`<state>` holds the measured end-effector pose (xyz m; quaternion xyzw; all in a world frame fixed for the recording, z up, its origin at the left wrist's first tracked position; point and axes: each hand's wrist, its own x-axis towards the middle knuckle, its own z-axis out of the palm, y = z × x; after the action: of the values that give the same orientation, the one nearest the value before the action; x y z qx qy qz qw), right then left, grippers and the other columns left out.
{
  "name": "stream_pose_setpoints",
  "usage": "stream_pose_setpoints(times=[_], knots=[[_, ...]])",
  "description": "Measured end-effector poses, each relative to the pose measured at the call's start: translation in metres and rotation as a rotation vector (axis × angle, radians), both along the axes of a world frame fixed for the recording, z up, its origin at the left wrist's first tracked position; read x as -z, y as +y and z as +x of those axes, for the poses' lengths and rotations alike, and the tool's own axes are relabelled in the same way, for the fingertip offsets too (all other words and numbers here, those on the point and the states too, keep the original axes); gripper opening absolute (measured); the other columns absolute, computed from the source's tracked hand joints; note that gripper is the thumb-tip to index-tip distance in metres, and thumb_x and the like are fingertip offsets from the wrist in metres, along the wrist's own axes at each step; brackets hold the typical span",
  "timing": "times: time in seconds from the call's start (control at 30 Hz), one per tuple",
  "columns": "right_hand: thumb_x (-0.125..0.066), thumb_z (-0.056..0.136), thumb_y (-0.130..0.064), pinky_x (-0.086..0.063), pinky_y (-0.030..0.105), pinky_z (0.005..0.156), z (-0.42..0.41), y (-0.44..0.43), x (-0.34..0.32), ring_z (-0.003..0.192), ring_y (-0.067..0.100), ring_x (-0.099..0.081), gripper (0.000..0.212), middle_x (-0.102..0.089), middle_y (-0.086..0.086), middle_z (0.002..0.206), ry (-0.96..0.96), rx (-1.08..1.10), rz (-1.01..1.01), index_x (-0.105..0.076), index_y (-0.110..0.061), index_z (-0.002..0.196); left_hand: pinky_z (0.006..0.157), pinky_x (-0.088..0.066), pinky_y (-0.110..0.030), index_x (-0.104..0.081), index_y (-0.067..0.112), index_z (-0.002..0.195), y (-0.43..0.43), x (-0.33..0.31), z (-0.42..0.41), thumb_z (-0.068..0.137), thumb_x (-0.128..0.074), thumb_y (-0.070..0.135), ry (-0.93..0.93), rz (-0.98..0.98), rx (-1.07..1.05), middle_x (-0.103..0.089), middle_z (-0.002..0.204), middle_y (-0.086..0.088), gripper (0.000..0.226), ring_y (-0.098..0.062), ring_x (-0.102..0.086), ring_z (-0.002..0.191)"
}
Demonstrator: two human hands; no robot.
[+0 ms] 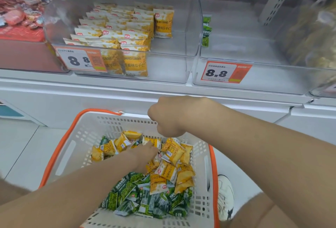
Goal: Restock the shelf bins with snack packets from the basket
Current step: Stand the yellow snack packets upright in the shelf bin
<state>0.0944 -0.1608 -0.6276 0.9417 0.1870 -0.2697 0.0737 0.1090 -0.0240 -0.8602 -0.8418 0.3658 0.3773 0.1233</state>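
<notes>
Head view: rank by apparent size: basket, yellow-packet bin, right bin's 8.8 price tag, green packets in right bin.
1-2. basket and yellow-packet bin: alike in frame, and the basket is nearer the camera, so I won't rank them.
3. price tag on the right bin.
4. green packets in the right bin.

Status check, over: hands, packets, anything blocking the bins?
Left hand in basket on yellow packets, grip unclear. Right hand curled above, nothing seen held. Right bin nearly bare. Nothing blocking.
</notes>
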Motion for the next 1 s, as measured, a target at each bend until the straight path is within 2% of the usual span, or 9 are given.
stream_pose_setpoints(times=[0.13, 0.2, 0.33, 0.47, 0.57, 0.63, 0.7, 0.8, 1.0], knots=[[-0.052, 0.101, -0.019, -0.045, 0.032, 0.06, -0.006, -0.001, 0.004, 0.083, 0.024, -0.061, 0.024, -0.052, 0.004, 0.105, -0.009, 0.011, -0.007, -0.058, -0.018, 0.125, 0.075, -0.04, -0.042, -0.041, 0.016, 0.132, 0.002, 0.005, -0.008, 0.097, -0.07, 0.01, -0.096, -0.008, 0.052, -0.032, 0.141, -0.016, 0.045, -0.035, -0.055, 0.107], [-0.053, 0.102, -0.021, -0.048, 0.033, 0.063, -0.009, -0.003, 0.005, 0.092, 0.026, -0.064, 0.031, -0.055, 0.006, 0.119, -0.007, 0.011, -0.004, -0.057, -0.019, 0.132, 0.079, -0.044, -0.047, -0.041, 0.018, 0.131, 0.003, 0.003, -0.01, 0.098, -0.067, 0.013, -0.112, -0.047, 0.013, -0.031, 0.141, -0.014, 0.043, -0.039, -0.053, 0.112], [-0.051, 0.102, -0.021, -0.057, 0.041, 0.087, -0.011, -0.01, 0.002, 0.109, 0.031, -0.066, 0.033, -0.055, 0.009, 0.127, 0.016, 0.037, 0.008, -0.058, -0.017, 0.134, 0.093, -0.05, -0.052, -0.038, 0.025, 0.111, 0.001, -0.012, -0.004, 0.089, -0.069, 0.034, -0.154, -0.187, -0.096, -0.039, 0.123, -0.007, 0.039, -0.038, -0.04, 0.114], [-0.056, 0.095, -0.014, -0.05, 0.035, 0.069, -0.01, -0.023, -0.013, 0.083, 0.03, -0.06, 0.005, -0.051, 0.006, 0.089, -0.028, 0.03, -0.004, -0.056, -0.013, 0.09, 0.089, -0.042, -0.043, -0.04, 0.028, 0.099, -0.009, -0.053, -0.001, 0.079, -0.076, 0.04, -0.132, -0.415, -0.254, -0.04, 0.108, 0.0, 0.042, -0.026, -0.036, 0.096], [-0.058, 0.093, -0.015, -0.041, 0.032, 0.06, -0.013, -0.033, -0.025, 0.064, 0.028, -0.049, 0.023, -0.046, 0.004, 0.071, -0.033, 0.057, -0.05, -0.048, -0.013, 0.073, 0.068, -0.04, -0.039, -0.036, 0.031, 0.091, -0.017, -0.094, -0.008, 0.072, -0.079, 0.031, -0.04, -0.686, -0.405, -0.036, 0.101, 0.003, 0.047, -0.024, -0.039, 0.084], [-0.059, 0.095, -0.022, -0.041, 0.03, 0.056, -0.015, -0.04, -0.032, 0.057, 0.027, -0.05, 0.035, -0.05, 0.004, 0.061, -0.025, 0.131, -0.016, -0.046, -0.013, 0.064, 0.065, -0.045, -0.038, -0.039, 0.03, 0.097, -0.021, -0.122, -0.013, 0.071, -0.081, 0.024, -0.035, -0.879, -0.478, -0.037, 0.102, 0.003, 0.05, -0.023, -0.046, 0.08], [-0.062, 0.095, -0.035, -0.049, 0.028, 0.056, -0.014, -0.046, -0.04, 0.061, 0.026, -0.063, 0.036, -0.063, 0.004, 0.062, 0.005, 0.226, 0.093, -0.055, -0.011, 0.069, 0.063, -0.041, -0.026, -0.041, 0.03, 0.105, -0.023, -0.149, -0.017, 0.071, -0.081, 0.019, -0.117, -1.048, -0.489, -0.038, 0.105, 0.008, 0.054, -0.014, -0.048, 0.083], [-0.075, 0.089, -0.044, -0.059, 0.031, 0.062, -0.013, -0.056, -0.052, 0.074, 0.022, -0.075, 0.039, -0.077, 0.008, 0.082, 0.048, 0.416, 0.389, -0.069, -0.007, 0.1, 0.069, -0.038, -0.013, -0.041, 0.033, 0.116, -0.024, -0.184, -0.015, 0.07, -0.087, 0.019, -0.255, -1.212, -0.477, -0.037, 0.111, 0.012, 0.067, 0.002, -0.046, 0.098], [-0.086, 0.084, -0.013, -0.065, 0.05, 0.076, -0.017, -0.061, -0.064, 0.078, 0.032, -0.077, 0.044, -0.076, 0.021, 0.097, -0.093, 0.711, 1.076, -0.057, -0.011, 0.117, 0.079, -0.05, -0.017, -0.047, 0.038, 0.129, -0.011, -0.243, 0.001, 0.058, -0.101, 0.037, -0.347, -1.342, -0.472, -0.042, 0.126, 0.013, 0.089, 0.004, -0.052, 0.109]])
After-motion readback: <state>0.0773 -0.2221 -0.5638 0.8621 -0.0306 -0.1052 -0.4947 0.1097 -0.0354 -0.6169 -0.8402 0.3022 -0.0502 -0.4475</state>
